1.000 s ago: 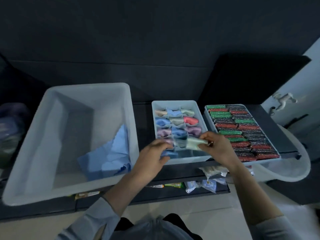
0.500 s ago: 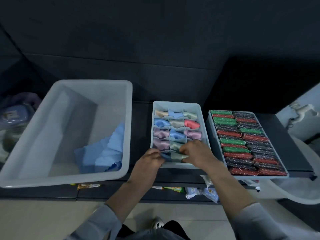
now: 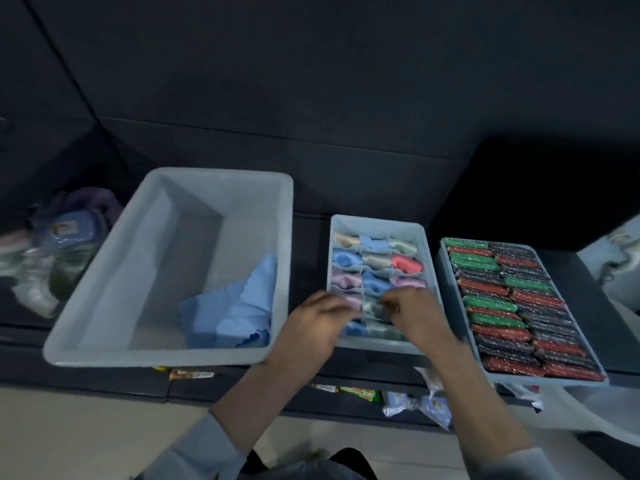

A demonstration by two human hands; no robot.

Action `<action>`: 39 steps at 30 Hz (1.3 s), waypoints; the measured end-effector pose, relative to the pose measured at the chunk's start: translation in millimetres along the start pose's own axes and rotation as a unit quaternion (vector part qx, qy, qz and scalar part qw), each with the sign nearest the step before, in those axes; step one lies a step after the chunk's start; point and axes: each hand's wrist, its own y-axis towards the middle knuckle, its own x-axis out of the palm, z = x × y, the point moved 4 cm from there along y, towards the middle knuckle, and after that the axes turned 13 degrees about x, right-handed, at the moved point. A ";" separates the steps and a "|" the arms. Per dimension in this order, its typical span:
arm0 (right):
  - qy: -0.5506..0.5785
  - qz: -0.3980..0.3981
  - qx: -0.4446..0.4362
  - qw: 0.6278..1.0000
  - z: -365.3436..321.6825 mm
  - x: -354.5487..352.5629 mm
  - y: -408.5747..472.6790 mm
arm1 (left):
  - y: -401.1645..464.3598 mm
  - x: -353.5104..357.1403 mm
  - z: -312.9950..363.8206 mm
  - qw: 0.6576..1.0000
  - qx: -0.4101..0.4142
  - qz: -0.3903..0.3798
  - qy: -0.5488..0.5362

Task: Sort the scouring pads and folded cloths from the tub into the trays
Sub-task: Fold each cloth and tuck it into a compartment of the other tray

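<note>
A big pale tub (image 3: 104, 292) stands at the left with loose blue cloths (image 3: 239, 306) in its near right corner. A divided tray (image 3: 377, 221) in the middle holds folded cloths in several colours. At the right, a second tray (image 3: 446, 271) is packed with red, green and dark scouring pads (image 3: 512, 306). My left hand (image 3: 311, 323) and my right hand (image 3: 412, 313) are over the near cells of the divided tray, both pressing a pale green folded cloth (image 3: 372, 306) down into a middle cell. Their fingertips hide part of it.
All three containers stand on a dark counter against a dark wall. Bags and a blue-lidded box (image 3: 69, 230) lie at the far left. Small packets (image 3: 360, 393) sit on a shelf under the counter's front edge. A white basin (image 3: 616, 289) is at the far right.
The pale green cloth, held up between both hands a second ago, has come down into the divided tray. Both hands have lowered with it, and the view has shifted.
</note>
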 end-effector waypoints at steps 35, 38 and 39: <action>0.330 -0.127 -0.157 0.922 -196.7 -137.2 24.2 | 48.6 -259.6 -151.2 0.988 -0.118 0.055 -0.086; 0.326 -0.069 -0.117 0.936 -176.2 -160.9 32.3 | 51.5 -282.5 -164.7 0.975 -0.156 0.134 -0.086; 0.337 -0.043 -0.103 0.935 -169.2 -166.9 34.8 | 52.3 -288.4 -166.8 0.972 -0.164 0.148 -0.082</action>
